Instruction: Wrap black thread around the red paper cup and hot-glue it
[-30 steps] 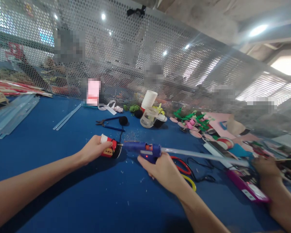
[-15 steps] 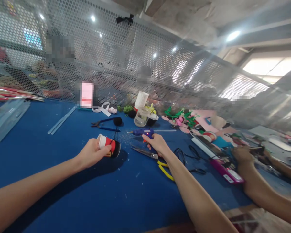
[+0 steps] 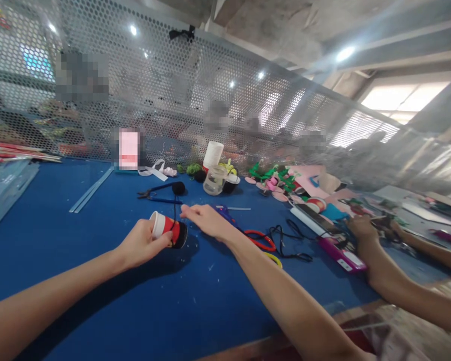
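Note:
My left hand (image 3: 141,242) is closed around a red and white paper cup (image 3: 158,224), tilted on its side with its white rim toward me. Black yarn (image 3: 181,234) is wound around the cup's far end. A strand runs up from it to a black yarn ball (image 3: 178,188). My right hand (image 3: 205,219) reaches in from the right, fingers stretched out and holding nothing, its fingertips just right of the strand. Behind that hand lies a blue glue gun (image 3: 225,214), partly hidden. Scissors with yellow and red handles (image 3: 262,239) are partly covered by my right forearm.
Blue-handled pliers (image 3: 158,190) lie beyond the cup. Farther back stand a stack of white cups (image 3: 213,154), a clear plastic cup (image 3: 215,180) and a phone (image 3: 129,149). Craft flowers (image 3: 272,181) and a purple power strip (image 3: 340,254) lie to the right, near another person's arm (image 3: 383,271).
My right hand has let go of the glue gun and moved left toward the yarn strand beside the cup. My left hand keeps its hold on the cup. The view has shifted slightly.

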Demonstrator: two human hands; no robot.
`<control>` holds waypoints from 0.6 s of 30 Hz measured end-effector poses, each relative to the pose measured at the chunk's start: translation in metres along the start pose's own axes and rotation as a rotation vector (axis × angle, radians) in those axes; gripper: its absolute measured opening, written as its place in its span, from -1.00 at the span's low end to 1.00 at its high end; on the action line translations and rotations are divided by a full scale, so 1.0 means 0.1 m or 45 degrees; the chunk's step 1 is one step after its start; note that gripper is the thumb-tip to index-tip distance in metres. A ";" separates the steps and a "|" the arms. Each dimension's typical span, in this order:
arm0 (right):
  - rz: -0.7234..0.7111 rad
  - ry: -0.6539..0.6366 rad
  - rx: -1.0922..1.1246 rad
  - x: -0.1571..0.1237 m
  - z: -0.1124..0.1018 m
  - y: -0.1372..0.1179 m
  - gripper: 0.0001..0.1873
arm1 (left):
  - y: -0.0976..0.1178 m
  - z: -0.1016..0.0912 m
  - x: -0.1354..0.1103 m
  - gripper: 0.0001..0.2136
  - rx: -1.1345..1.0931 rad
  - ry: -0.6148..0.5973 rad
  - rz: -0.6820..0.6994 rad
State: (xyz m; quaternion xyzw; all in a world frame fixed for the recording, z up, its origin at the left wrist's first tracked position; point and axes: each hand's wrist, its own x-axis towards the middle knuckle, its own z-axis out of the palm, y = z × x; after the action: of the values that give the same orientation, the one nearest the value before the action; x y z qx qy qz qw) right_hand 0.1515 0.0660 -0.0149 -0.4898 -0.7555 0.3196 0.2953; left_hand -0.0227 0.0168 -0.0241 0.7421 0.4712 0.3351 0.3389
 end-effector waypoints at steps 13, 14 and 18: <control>0.024 0.096 0.534 -0.13 0.21 -0.19 -0.69 | 0.03 0.01 -0.01 -0.81 0.011 -0.076 0.026; 0.039 0.097 0.465 -0.14 0.20 -0.18 -0.65 | 0.04 0.02 -0.01 -0.81 0.007 -0.078 0.027; 0.123 -0.053 0.386 -0.14 0.19 -0.14 -0.55 | 0.03 0.02 -0.01 -0.80 0.004 -0.088 0.012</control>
State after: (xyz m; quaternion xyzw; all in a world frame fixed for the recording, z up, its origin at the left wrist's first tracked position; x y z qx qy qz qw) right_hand 0.1339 0.0444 -0.0177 -0.4686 -0.6802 0.4538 0.3344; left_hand -0.0198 0.0139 -0.0230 0.7562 0.4562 0.3100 0.3521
